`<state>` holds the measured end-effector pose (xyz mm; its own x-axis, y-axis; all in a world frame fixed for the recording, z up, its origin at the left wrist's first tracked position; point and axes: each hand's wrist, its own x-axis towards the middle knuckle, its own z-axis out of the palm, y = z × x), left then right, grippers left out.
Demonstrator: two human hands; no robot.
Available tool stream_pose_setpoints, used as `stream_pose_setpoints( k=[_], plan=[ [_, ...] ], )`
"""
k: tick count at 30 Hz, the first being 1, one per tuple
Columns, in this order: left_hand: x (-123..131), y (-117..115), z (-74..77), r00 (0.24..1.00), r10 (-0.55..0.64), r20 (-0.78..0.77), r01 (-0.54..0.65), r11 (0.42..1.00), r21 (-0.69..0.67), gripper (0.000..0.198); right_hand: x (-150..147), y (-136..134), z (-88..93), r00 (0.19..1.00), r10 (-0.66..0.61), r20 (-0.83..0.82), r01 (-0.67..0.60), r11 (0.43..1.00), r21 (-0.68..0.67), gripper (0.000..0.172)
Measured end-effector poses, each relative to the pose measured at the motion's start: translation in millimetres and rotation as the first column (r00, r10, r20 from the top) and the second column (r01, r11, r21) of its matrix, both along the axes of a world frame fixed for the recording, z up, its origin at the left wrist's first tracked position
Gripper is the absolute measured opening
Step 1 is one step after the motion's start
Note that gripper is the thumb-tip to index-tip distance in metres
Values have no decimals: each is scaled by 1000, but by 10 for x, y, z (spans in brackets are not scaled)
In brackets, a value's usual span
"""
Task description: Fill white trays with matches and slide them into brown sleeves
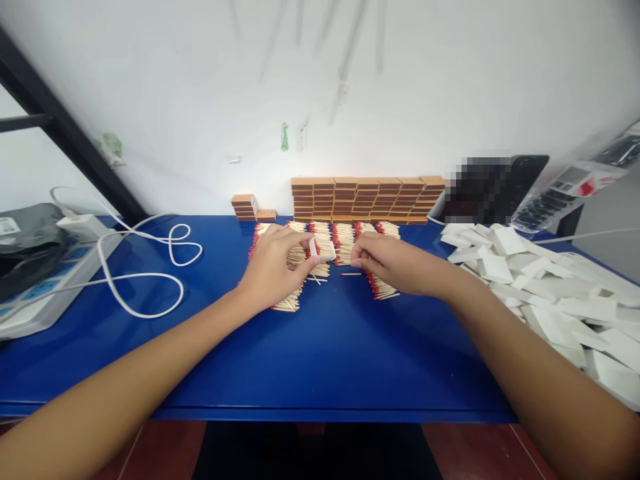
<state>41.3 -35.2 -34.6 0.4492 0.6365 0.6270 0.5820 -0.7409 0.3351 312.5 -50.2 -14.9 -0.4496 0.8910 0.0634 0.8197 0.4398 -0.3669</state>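
In the head view, the left hand (275,263) grips a little white tray (313,247) over rows of matches (343,241) on the blue bench (325,360). The right hand (385,260) is by the matches, fingers bent; I can't tell if they pinch anything. One loose match (351,274) lies between the hands. Far back are stacked matchboxes (367,199); right, a white heap (540,287).

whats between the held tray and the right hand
In the head view, a row of matches and, nearer the person, one loose match lie between the tray and right hand.
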Motion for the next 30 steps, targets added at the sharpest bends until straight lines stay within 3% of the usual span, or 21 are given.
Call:
stream_pose_setpoints(
  k=[7, 14, 23, 30],
  plan=[
    [1, 7, -6, 1000, -10, -10, 10, 1000, -9, 32, -73, -30, 34, 998, -37, 54, 42, 995, -92, 9],
    [4, 4, -15, 1000, -18, -6, 18, 1000, 7, 34, -90, -49, 51, 998, -16, 57, 22, 995, -96, 5],
    [5, 7, -16, 1000, -11, -13, 11, 1000, -3, 32, -7, 33, -71, 997, 17, 74, -10, 996, -93, 11],
    [0, 14, -41, 1000, -15, -7, 15, 1000, -3, 34, -38, -27, 91, 998, 11, -65, -8, 999, 46, 18]
  ],
)
